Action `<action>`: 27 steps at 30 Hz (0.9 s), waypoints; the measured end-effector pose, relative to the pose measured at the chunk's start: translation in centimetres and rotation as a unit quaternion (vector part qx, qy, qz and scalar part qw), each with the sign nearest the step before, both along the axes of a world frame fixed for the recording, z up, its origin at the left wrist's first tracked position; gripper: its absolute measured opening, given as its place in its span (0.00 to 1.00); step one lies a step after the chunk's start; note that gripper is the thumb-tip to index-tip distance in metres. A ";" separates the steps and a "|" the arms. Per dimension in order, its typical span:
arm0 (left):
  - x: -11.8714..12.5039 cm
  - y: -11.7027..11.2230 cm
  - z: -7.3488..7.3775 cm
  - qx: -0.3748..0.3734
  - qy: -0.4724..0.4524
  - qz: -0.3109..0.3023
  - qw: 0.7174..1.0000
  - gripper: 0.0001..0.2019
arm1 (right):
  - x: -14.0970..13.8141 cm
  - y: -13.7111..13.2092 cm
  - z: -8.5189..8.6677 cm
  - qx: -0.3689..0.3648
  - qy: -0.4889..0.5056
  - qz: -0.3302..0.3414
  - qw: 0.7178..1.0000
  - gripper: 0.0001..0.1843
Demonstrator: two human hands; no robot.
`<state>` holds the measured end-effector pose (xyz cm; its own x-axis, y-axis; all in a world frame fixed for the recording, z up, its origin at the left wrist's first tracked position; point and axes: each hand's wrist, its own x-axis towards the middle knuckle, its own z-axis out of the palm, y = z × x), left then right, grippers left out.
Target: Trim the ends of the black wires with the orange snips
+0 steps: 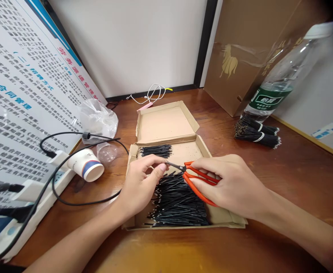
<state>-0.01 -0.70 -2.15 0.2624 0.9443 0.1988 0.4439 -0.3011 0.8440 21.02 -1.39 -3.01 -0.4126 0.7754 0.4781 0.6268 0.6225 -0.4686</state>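
Observation:
My right hand is wrapped round the red handles of a pair of scissors, whose dark blades point left. The blade tips meet the fingertips of my left hand, where thumb and forefinger pinch together. What lies in that pinch is too small to make out. Below both hands, a loose pile of short black wires with pale, bare ends fills the near part of an open cardboard box. A smaller, neater row of black wires lies at the box's far left.
Bundles of black wires tied with white bands lie at the right beside a water bottle. To the left are a tipped paper cup, a clear plastic bag, a black cable and a power strip. A large brown box stands behind.

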 end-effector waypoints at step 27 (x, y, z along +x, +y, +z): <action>0.2 0.1 0.2 -0.044 -0.038 -0.001 0.998 0.09 | 0.2 0.2 -0.1 0.026 -0.005 -0.014 1.000 0.08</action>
<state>0.14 -0.65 -1.91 0.2513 0.9587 0.1334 0.3780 -0.2241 0.8983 21.23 -1.16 -3.07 -0.3968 0.7601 0.5145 0.6486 0.6288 -0.4288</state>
